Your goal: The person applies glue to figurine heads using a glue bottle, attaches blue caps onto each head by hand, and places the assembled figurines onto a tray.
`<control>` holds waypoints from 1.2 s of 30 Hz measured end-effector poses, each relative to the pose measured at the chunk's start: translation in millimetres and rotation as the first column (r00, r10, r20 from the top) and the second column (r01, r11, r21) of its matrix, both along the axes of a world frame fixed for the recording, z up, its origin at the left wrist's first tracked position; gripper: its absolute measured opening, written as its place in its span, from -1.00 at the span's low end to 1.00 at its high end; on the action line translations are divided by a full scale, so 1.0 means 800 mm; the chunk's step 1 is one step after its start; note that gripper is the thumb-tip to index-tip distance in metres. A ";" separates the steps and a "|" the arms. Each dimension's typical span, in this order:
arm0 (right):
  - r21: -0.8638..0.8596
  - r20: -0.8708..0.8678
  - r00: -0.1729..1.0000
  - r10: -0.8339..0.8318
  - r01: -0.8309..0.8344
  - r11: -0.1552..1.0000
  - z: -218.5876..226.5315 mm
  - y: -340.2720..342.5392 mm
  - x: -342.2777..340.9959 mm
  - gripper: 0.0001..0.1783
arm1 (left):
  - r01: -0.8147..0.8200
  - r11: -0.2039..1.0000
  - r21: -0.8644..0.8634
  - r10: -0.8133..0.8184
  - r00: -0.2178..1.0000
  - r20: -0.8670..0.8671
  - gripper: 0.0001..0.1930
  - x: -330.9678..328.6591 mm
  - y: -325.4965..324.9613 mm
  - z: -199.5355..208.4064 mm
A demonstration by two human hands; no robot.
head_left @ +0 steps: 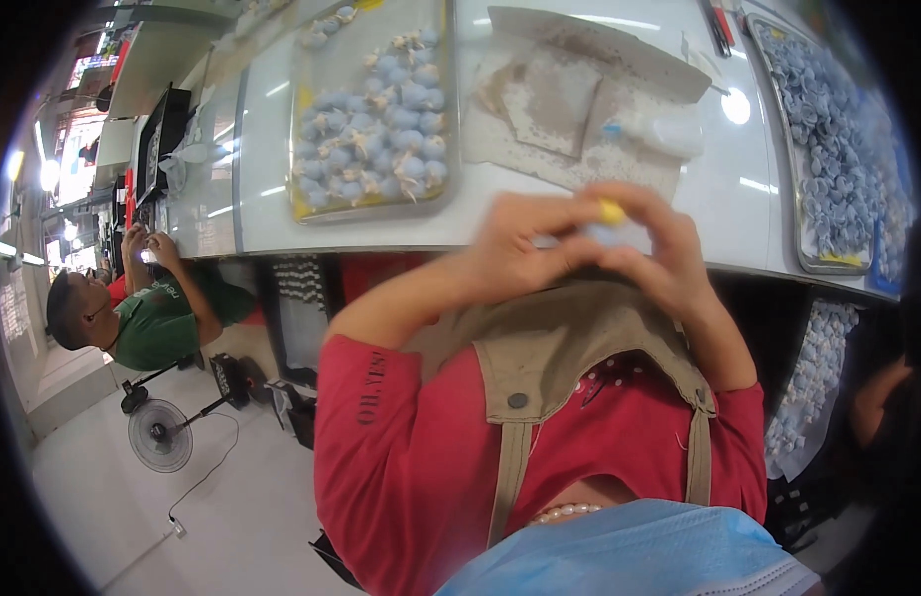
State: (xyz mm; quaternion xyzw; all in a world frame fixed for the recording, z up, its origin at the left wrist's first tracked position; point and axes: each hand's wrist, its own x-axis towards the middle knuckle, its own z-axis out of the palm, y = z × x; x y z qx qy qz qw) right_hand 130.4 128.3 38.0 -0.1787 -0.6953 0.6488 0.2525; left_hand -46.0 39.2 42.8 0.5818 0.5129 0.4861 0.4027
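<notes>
Over the near edge of the white table, my left hand [525, 243] and my right hand [664, 248] meet with bent fingers around a small pale blue and yellow piece [609, 233]. The fingers and motion blur cover much of the piece, so its exact kind is hidden. Just beyond my hands lies a stained cardboard sheet [555, 109] with a raised flap. On its right side rests a white squeeze bottle [669, 134] with a blue tip. A tray [376, 211] at the left carries many small blue-grey round pieces [381, 129] with cream tufts.
At the right stands another tray [808, 253] full of blue-grey cup-shaped pieces [828, 129]. Below the table edge on that side is a bag of small pale pieces [813, 377]. A co-worker in green [162, 318] sits at the left, near a floor fan [162, 434].
</notes>
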 end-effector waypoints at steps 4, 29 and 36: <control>0.204 0.041 0.979 -0.197 0.185 0.961 -0.002 0.023 -0.007 -0.37 | -0.545 0.827 0.137 0.516 0.641 -0.568 -0.75 -0.123 0.033 0.026; 0.509 0.414 0.769 -0.487 0.248 0.824 -0.028 0.106 0.027 -0.50 | -0.045 0.963 -0.265 0.195 0.796 0.573 -0.60 -0.083 0.041 0.004; 0.631 0.337 0.716 -0.611 0.310 0.711 -0.059 0.067 0.034 -0.62 | 0.112 0.845 -0.523 0.382 0.559 0.736 -0.59 0.050 -0.005 -0.047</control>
